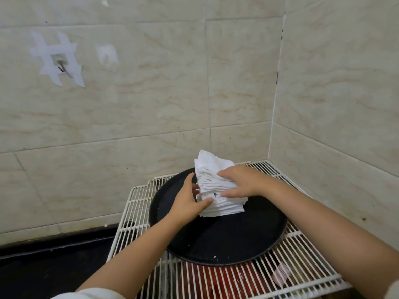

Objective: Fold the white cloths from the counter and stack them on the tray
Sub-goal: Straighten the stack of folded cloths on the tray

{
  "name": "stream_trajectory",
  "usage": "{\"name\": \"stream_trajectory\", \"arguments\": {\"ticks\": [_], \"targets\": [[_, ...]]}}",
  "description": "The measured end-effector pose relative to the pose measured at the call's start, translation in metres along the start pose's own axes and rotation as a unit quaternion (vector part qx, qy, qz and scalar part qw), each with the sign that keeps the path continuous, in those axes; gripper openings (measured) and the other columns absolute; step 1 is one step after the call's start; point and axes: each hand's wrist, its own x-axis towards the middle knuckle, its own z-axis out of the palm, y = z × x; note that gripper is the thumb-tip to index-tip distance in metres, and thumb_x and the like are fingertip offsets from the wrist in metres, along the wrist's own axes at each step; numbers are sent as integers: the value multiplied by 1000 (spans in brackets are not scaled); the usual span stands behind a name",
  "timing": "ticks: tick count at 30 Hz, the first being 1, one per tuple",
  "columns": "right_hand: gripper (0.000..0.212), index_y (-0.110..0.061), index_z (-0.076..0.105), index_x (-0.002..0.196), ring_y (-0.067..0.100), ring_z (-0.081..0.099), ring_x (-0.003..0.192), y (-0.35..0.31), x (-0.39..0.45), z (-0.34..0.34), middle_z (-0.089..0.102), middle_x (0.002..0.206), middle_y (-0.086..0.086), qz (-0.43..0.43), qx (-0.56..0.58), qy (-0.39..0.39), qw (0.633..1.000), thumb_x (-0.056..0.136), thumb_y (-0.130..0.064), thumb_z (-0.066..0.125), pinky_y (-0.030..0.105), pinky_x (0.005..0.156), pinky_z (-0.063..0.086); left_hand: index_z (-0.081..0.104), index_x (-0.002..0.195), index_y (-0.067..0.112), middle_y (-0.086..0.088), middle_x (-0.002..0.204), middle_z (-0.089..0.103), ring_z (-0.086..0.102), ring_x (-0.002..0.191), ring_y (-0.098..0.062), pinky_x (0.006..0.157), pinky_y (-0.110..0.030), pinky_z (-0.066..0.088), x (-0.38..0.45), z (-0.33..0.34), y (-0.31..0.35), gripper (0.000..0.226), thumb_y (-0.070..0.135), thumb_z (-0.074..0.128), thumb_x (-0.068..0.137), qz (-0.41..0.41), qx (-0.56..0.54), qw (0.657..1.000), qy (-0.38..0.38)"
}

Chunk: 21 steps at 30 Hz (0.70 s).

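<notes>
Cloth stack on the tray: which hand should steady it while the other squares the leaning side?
Probably the right hand: it already lies across the top of the cloth stack. The left hand sits at the side, placed to push.

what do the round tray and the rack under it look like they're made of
Round tray: matte black with a faintly grainy surface and raised rim, likely plastic or rubber-coated; cannot be sure. Rack: thin parallel bars in glossy white, probably coated metal wire.

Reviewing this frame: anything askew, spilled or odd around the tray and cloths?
The stack of folded cloths is uneven, its upper layers fanned and tilted toward the wall while both hands steady it. White crumbs dot the black tray near its front rim. Torn tape surrounds a wall hook.
</notes>
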Motion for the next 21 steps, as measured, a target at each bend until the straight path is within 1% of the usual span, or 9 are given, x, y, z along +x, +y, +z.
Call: {"name": "stream_trajectory", "arguments": {"ticks": [1,3,5,8,13,16,17,19,21], "targets": [[60,-16,40,136,22,47,123,-1,1,2,50,137,3,4,-20,-7,1000,84,-39,60,33,99,39,23,142,20,2,120,53,54,108,-12,92,-27,47,0,2,1,81,25,72,78,-9,-6,1000,9],[65,-17,33,140,21,42,129,-2,3,4,43,143,2,3,-41,-2,999,84,-36,61,32,103,36,30,138,19,1,121,55,56,108,-12,91,-28,48,1,7,3,73,28,72,78,-12,7,1000,22],[62,-18,33,139,20,42,128,-1,5,7,44,142,2,2,-52,6,999,85,-32,60,30,101,35,35,134,17,1,122,55,56,106,-12,88,-26,47,2,14,6,68,28,71,77,-20,15,998,52],[62,-17,33,139,20,41,129,-1,5,10,43,143,2,7,-42,12,999,85,-31,60,29,102,34,38,130,14,-2,123,55,57,107,-16,84,-27,47,6,24,10,64,26,71,76,-44,21,994,94],[52,-12,42,132,23,45,125,-2,5,15,47,139,4,9,-36,36,999,86,-30,59,35,101,38,41,126,11,-1,118,54,54,100,-15,75,-24,42,5,29,14,53,18,63,78,-43,38,992,113],[49,-14,43,132,23,46,125,0,6,18,49,138,3,7,-8,60,998,86,-27,57,36,102,39,43,123,11,2,110,54,55,97,-15,67,-20,42,5,27,12,45,16,59,82,-51,12,992,117],[48,-14,45,132,23,46,124,1,7,19,51,137,4,9,4,67,998,86,-25,57,35,101,39,44,122,11,1,109,55,57,98,-16,66,-19,41,5,27,12,42,15,59,83,-59,-3,991,118],[45,-14,49,128,24,50,120,5,7,20,56,131,5,13,27,88,996,85,-23,58,33,97,41,42,125,10,1,110,54,56,100,-16,74,-22,40,5,27,11,42,16,57,86,-79,-33,990,116],[38,-14,55,121,25,54,112,9,7,18,62,122,6,12,50,108,993,84,-22,59,33,90,42,40,128,9,3,108,50,52,98,-13,79,-24,39,3,27,12,43,18,55,88,-95,-53,988,111]]}}
